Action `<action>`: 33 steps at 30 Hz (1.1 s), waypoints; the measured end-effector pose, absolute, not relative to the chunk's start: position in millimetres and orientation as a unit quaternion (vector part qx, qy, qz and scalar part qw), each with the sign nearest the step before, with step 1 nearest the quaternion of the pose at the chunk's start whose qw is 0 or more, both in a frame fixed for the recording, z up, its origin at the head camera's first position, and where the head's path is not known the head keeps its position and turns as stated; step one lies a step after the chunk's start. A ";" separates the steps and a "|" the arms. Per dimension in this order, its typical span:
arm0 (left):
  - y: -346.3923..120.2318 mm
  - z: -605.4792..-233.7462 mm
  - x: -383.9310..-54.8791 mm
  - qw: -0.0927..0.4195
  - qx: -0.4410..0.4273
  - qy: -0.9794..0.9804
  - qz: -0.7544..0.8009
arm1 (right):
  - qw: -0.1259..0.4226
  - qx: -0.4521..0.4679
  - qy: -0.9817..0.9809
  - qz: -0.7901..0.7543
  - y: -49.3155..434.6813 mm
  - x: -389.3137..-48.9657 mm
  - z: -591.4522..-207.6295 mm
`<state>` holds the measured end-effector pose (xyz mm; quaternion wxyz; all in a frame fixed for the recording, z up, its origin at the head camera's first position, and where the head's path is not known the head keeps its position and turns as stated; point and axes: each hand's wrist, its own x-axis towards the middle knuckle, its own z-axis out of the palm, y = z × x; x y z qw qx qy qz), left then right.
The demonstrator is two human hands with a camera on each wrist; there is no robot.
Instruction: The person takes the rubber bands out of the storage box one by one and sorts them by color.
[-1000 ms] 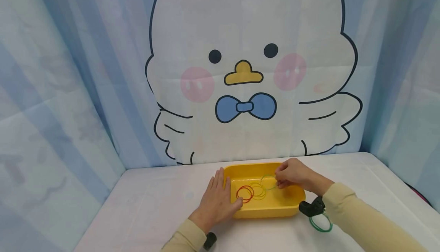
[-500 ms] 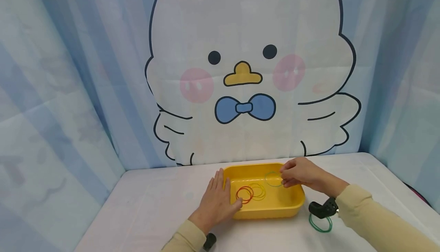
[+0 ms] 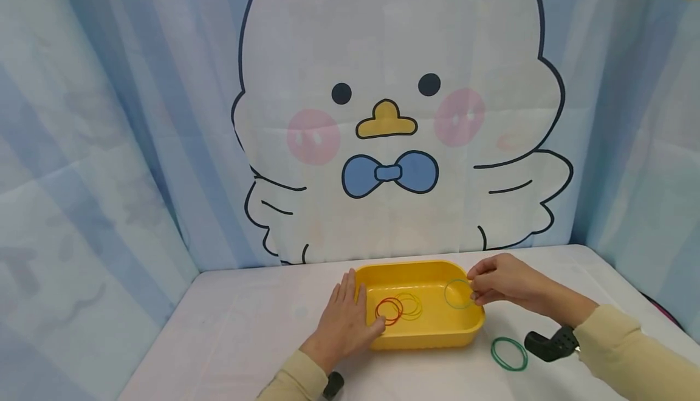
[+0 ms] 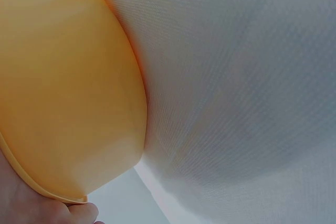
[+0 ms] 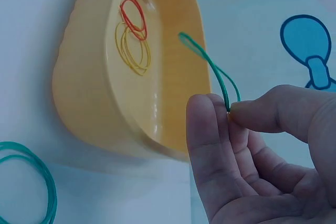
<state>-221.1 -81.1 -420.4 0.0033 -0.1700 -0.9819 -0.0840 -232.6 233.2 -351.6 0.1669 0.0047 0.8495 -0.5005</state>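
Between thumb and fingers, my right hand (image 3: 505, 282) pinches a thin green rubber band (image 5: 212, 65) above the right end of a yellow tray (image 3: 421, 340). My left hand (image 3: 344, 322) lies with straight fingers over the tray's left rim, thumb at the front edge. Inside the tray, red rubber bands (image 3: 389, 311) and yellow rubber bands (image 3: 411, 307) lie together, partly overlapping. In the left wrist view, the tray's outer wall (image 4: 79, 87) fills the left side, and only part of the hand shows at the bottom corner.
Outside the tray, at its front right, green rubber bands (image 3: 509, 354) lie on the white tablecloth (image 3: 246, 328). Behind the table hangs a curtain (image 3: 394, 219) with a cartoon bird. A black wrist camera (image 3: 552, 345) sits on the right wrist.
My right hand has moved right with the green band, from over the tray's middle to its right end. The left hand stays put on the rim.
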 end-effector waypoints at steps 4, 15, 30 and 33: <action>-81.0 -420.3 -221.1 0.003 -0.171 -0.982 -0.084 | 0.172 0.009 0.848 -0.502 243.8 -227.8 -351.9; -80.6 -420.0 -221.1 0.008 -0.170 -0.983 -0.074 | 0.193 0.023 0.833 -0.518 270.1 -213.8 -355.8; -80.9 -420.1 -220.4 0.001 -0.163 -0.983 -0.085 | 0.216 0.062 0.815 -0.535 289.2 -200.9 -385.0; -80.5 -420.2 -220.6 0.000 -0.164 -0.983 -0.085 | 0.217 0.080 0.813 -0.534 288.9 -199.9 -391.5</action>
